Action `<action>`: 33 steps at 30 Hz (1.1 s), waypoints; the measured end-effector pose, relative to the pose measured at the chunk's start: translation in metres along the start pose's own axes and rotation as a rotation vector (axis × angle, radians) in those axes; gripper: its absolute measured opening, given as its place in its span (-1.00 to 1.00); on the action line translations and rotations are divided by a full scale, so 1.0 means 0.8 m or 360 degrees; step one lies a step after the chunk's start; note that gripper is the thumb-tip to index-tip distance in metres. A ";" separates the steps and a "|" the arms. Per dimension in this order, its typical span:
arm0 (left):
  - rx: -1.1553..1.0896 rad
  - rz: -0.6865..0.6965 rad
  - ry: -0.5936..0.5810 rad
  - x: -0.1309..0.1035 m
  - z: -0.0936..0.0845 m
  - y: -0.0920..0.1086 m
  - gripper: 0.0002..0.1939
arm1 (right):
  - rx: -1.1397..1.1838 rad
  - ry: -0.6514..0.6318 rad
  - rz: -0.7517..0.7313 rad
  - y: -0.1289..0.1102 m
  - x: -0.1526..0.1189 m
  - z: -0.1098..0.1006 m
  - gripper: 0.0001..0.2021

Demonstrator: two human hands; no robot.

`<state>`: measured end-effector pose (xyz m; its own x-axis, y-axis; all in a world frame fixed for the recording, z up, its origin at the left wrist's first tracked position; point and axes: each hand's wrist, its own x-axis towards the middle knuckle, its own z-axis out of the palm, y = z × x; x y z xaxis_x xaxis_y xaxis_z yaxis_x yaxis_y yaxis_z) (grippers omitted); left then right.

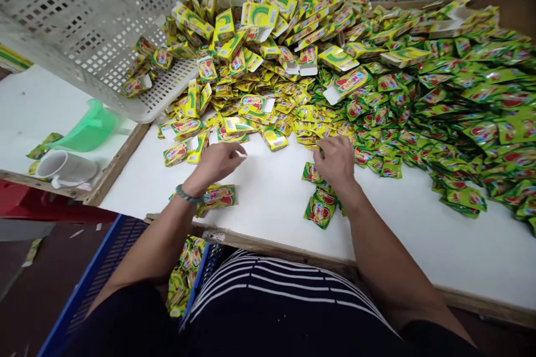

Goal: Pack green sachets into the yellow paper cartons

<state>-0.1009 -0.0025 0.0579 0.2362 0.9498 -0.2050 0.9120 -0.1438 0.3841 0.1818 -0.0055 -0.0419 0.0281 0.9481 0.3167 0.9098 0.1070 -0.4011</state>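
Note:
My left hand [221,163] hovers over the white table with its fingers curled and thumb and fingertips close together. What they hold, if anything, I cannot make out. Below its wrist lies a printed yellow-green box [221,196], partly hidden by the forearm. My right hand [336,160] bends its fingers down at the front edge of a heap of small yellow sachets [307,117]; its fingertips are partly hidden. Just under that hand, green sachets with a red fruit print [320,209] lie on the table. A small yellow box [274,138] rests between the hands.
Flat-looking yellow boxes [262,14] are heaped at the back, and green sachets [452,78] cover the right side. A white perforated crate [144,114] tilts at left, near a green scoop [94,128] and white mug [67,167]. Below stands a blue crate [104,259].

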 end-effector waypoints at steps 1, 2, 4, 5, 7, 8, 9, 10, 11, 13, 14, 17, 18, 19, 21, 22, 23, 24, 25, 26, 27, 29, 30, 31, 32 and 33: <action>-0.0014 0.0027 0.0096 0.010 0.008 0.014 -0.73 | -0.0065 -0.0025 -0.0042 0.003 0.004 0.006 -0.78; -0.0057 0.0088 0.0115 0.020 0.019 0.028 -0.74 | -0.0112 -0.0061 -0.0055 0.006 0.006 0.011 -0.76; -0.0146 0.0164 0.0100 0.040 0.042 0.057 -0.75 | -0.0126 -0.0099 -0.0033 0.010 0.010 0.015 -0.72; -0.0198 0.0193 0.0081 0.048 0.052 0.068 -0.76 | -0.0085 -0.0076 -0.0014 0.012 0.011 0.014 -0.72; -0.0340 0.0198 0.0116 0.061 0.067 0.085 -0.76 | 0.0075 0.0046 0.0058 0.016 0.010 0.006 -0.76; -0.0450 0.0188 0.0155 0.064 0.072 0.089 -0.73 | 0.0195 0.0097 0.0124 0.017 0.009 0.000 -0.78; -0.0602 0.0175 0.0196 0.066 0.076 0.092 -0.69 | 0.0351 0.0097 0.0204 0.017 0.008 -0.006 -0.78; -0.0802 0.0168 0.0210 0.067 0.080 0.094 -0.64 | 0.0540 0.0038 0.0284 0.015 0.007 -0.012 -0.76; -0.1040 0.0166 0.0175 0.067 0.084 0.095 -0.59 | 0.0748 -0.0079 0.0345 0.013 0.006 -0.017 -0.73; -0.1519 0.0146 -0.0027 0.065 0.094 0.095 -0.56 | 0.1114 -0.0380 0.0390 0.006 0.002 -0.024 -0.68; -0.1707 0.0113 -0.0134 0.064 0.100 0.095 -0.58 | 0.1220 -0.0501 0.0391 0.002 0.001 -0.028 -0.66; -0.1943 -0.0071 -0.0177 0.058 0.120 0.090 -0.63 | 0.1086 -0.0588 0.0436 -0.002 -0.004 -0.035 -0.70; -0.1954 -0.0137 -0.0109 0.056 0.125 0.086 -0.63 | 0.0922 -0.0583 0.0456 -0.001 -0.006 -0.037 -0.72; -0.1949 -0.0199 -0.0042 0.054 0.130 0.082 -0.64 | 0.0730 -0.0599 0.0453 0.001 -0.008 -0.037 -0.74; -0.1911 -0.0319 0.0050 0.051 0.138 0.072 -0.68 | 0.0344 -0.0665 0.0376 0.005 -0.011 -0.033 -0.74; -0.1887 -0.0377 0.0065 0.050 0.141 0.068 -0.69 | 0.0193 -0.0697 0.0322 0.006 -0.013 -0.029 -0.73; -0.1867 -0.0429 0.0063 0.050 0.144 0.064 -0.70 | 0.0085 -0.0713 0.0278 0.006 -0.015 -0.024 -0.72; -0.1854 -0.0467 0.0051 0.050 0.147 0.061 -0.71 | 0.0016 -0.0711 0.0247 0.005 -0.017 -0.018 -0.72; -0.1850 -0.0491 0.0035 0.051 0.149 0.059 -0.71 | -0.0017 -0.0692 0.0232 0.005 -0.018 -0.012 -0.73; -0.1850 -0.0502 0.0026 0.052 0.152 0.058 -0.71 | -0.0020 -0.0671 0.0233 0.004 -0.018 -0.007 -0.74; -0.1850 -0.0502 0.0023 0.053 0.154 0.056 -0.71 | 0.0001 -0.0652 0.0239 0.005 -0.018 -0.003 -0.74; -0.1839 -0.0484 0.0034 0.055 0.157 0.054 -0.72 | 0.0087 -0.0633 0.0268 0.008 -0.017 0.001 -0.68; -0.1827 -0.0478 0.0041 0.056 0.158 0.053 -0.72 | 0.0137 -0.0643 0.0292 0.011 -0.015 0.000 -0.64; -0.1820 -0.0477 0.0043 0.057 0.159 0.052 -0.72 | 0.0185 -0.0668 0.0319 0.014 -0.014 -0.002 -0.63; -0.1821 -0.0479 0.0041 0.058 0.160 0.051 -0.72 | 0.0232 -0.0692 0.0343 0.018 -0.013 -0.006 -0.65; -0.1835 -0.0482 0.0034 0.058 0.160 0.051 -0.72 | 0.0281 -0.0696 0.0360 0.021 -0.012 -0.010 -0.68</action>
<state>-0.0101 0.0005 -0.0513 0.0476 0.9081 -0.4160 0.0878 0.4111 0.9074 0.2001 -0.0150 -0.0448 0.0060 0.9857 -0.1685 0.8163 -0.1021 -0.5685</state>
